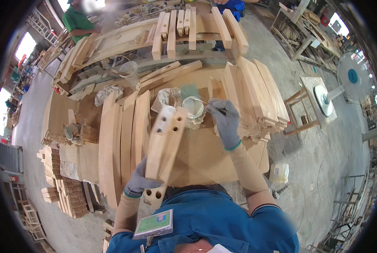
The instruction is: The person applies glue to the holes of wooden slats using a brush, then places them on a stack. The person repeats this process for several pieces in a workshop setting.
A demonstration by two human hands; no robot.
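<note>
My left hand (pixel 141 183), in a grey glove, is closed around the lower part of pale wooden bars (pixel 165 147). They appear to be two, held side by side and tilted up, with round holes drilled near their far ends. Another wooden end with two dark holes (pixel 154 195) shows below that hand. In its grey glove, my right hand (pixel 224 120) pinches a thin stick-like tool (pixel 200 100); its tip reaches over a round tub (pixel 193 114) of whitish, glue-like paste. What the tool's end looks like is too small to tell.
Long wooden bars (pixel 129 126) stand left of the tub, and stacked boards (pixel 256 95) lie right of it. Cardboard (pixel 205 162) covers the bench. Farther back are a clear plastic cup (pixel 129 71) and a second workbench with bars. A fan (pixel 327 99) stands right; a person (pixel 75 21) works far left.
</note>
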